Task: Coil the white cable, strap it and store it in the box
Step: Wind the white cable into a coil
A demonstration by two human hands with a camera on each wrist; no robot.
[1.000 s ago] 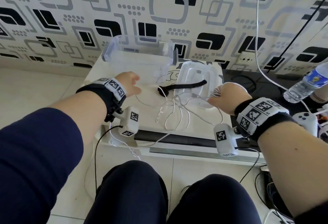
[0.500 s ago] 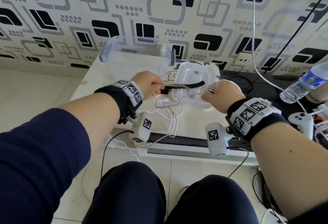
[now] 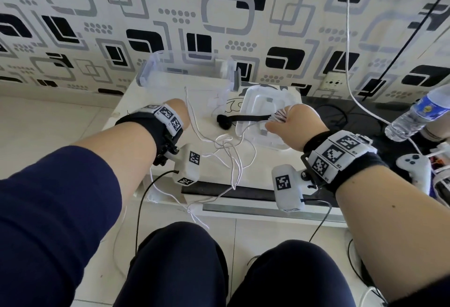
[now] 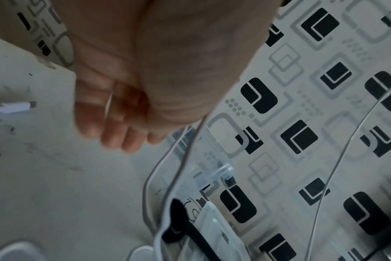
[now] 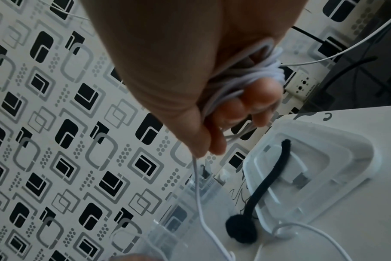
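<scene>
I count one white cable [image 3: 226, 146], partly wound round my right hand [image 3: 295, 125] whose fingers clamp the loops, my left hand [image 3: 179, 112] pinching a strand, one black strap [image 3: 243, 119], one clear box [image 3: 187, 70]; no readable writing.

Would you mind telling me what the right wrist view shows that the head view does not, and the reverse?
Only the right wrist view shows the white cable looped in several turns around the fingers of the right hand, and a plug inside the upturned lid. Only the head view shows the left hand holding a strand, the loose tangle on the table, the water bottle and the game controller. Both show the black strap draped over the lid and the clear box.
</scene>
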